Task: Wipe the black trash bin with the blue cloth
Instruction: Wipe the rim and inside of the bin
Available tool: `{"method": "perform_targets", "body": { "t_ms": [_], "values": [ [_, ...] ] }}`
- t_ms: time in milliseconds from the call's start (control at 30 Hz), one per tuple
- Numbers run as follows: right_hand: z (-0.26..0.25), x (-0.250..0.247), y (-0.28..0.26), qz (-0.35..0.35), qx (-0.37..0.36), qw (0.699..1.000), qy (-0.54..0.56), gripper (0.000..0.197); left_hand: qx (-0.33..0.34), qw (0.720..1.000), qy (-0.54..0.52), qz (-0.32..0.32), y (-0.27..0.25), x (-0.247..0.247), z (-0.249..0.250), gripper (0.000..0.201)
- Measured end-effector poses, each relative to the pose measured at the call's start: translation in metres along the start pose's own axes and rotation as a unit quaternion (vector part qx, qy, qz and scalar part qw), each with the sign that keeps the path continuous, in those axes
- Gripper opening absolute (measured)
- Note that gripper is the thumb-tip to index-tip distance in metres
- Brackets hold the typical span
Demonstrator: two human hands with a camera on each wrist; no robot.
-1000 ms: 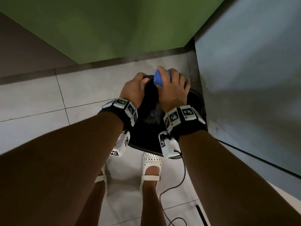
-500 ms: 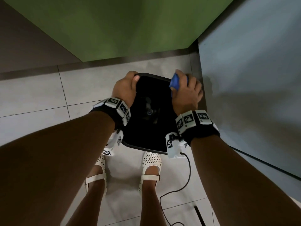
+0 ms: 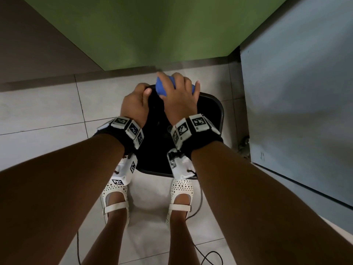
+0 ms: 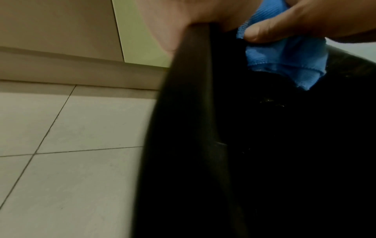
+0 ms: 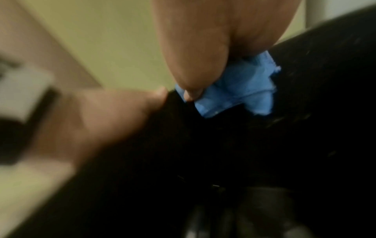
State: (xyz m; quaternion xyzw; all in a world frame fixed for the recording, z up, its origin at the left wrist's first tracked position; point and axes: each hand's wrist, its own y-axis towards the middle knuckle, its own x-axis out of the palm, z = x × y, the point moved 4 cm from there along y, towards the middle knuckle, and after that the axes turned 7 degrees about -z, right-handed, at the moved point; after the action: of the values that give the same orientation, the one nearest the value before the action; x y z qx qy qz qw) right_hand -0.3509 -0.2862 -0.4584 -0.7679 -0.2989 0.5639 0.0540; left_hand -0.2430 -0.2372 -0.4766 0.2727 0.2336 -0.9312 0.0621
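A black plastic trash bin with a rounded rectangular rim (image 3: pixel 219 109) stands on the pale tiled floor (image 3: pixel 42 115), just in front of the person's two feet in white perforated sandals (image 3: pixel 114 194). It sits close to a grey panel (image 3: pixel 298 92) on its right, with a green wall (image 3: pixel 152 31) beyond it.

Both hands are at the far edge of the bin, side by side and almost touching. The left hand (image 3: pixel 134 104) is curled over the rim at the far left corner, fingers wrapped down the outside and thumb lying on top; in the left wrist view the rim (image 4: pixel 189 83) runs straight up into the palm (image 4: pixel 173 19).

The right hand (image 3: pixel 179 98) is closed around a bunched blue ribbed cloth (image 3: pixel 162 87), pressing it onto the far rim just to the right of the left hand. From the left wrist view the cloth (image 4: pixel 284 61) hangs down inside the dark wall of the bin, pinned by the right thumb (image 4: pixel 270 30). The right wrist view is blurred, yet it shows the cloth (image 5: pixel 240 95) folded over the black edge under the thumb (image 5: pixel 195 64), with the left hand (image 5: pixel 105 116) beside it.

A thin dark cable (image 3: pixel 208 255) trails over the tiles near the right foot.
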Motion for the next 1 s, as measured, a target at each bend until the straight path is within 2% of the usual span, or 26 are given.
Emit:
{"method": "perform_targets", "body": {
  "t_ms": [100,200,267,333,400,433,500,567,633,700,800,900,1000],
  "values": [
    [0.027,-0.008,-0.008,0.004,0.036,0.999,0.001,0.055,-0.011,1.0,0.01,0.008,0.001,0.001,0.0,0.033],
    [0.063,-0.013,-0.026,0.013,0.139,0.99,0.032,0.058,-0.019,1.0,0.02,0.01,0.001,0.001,0.001,0.034],
    [0.075,-0.012,-0.035,0.049,0.205,0.976,0.056,0.057,-0.027,0.999,0.027,0.006,0.001,0.001,0.002,0.034],
    [0.075,-0.013,-0.034,0.068,0.225,0.969,0.077,0.058,-0.042,0.998,0.048,-0.005,0.0,0.0,0.004,0.035],
    [0.073,-0.019,-0.023,0.058,0.193,0.975,0.093,0.059,-0.064,0.994,0.093,-0.013,0.002,-0.004,0.004,0.036],
    [0.069,-0.023,-0.015,0.05,0.155,0.982,0.098,0.057,-0.063,0.992,0.112,-0.015,0.004,-0.009,0.006,0.037],
    [0.055,-0.029,0.0,0.014,0.061,0.993,0.096,0.053,-0.022,0.986,0.159,-0.039,0.008,-0.014,0.015,0.038],
    [0.037,-0.026,0.011,-0.026,-0.01,0.998,0.058,0.053,0.034,0.971,0.212,-0.104,0.014,-0.01,0.023,0.038],
    [0.021,-0.022,0.017,-0.037,-0.034,0.998,0.027,0.054,0.041,0.961,0.217,-0.166,0.017,-0.005,0.022,0.039],
    [0.014,-0.02,0.02,-0.035,-0.027,0.999,0.013,0.056,0.023,0.962,0.202,-0.181,0.021,-0.004,0.017,0.039],
    [0.023,-0.018,0.014,-0.006,0.033,0.999,0.031,0.058,0.011,0.961,0.217,-0.171,0.02,-0.001,0.013,0.037],
    [0.046,-0.02,-0.007,0.031,0.163,0.981,0.098,0.059,-0.022,0.973,0.178,-0.148,0.019,-0.004,0.011,0.037],
    [0.067,-0.013,-0.042,0.046,0.276,0.956,0.087,0.061,-0.041,0.981,0.142,-0.128,0.011,-0.001,0.011,0.037]
  ]
}}
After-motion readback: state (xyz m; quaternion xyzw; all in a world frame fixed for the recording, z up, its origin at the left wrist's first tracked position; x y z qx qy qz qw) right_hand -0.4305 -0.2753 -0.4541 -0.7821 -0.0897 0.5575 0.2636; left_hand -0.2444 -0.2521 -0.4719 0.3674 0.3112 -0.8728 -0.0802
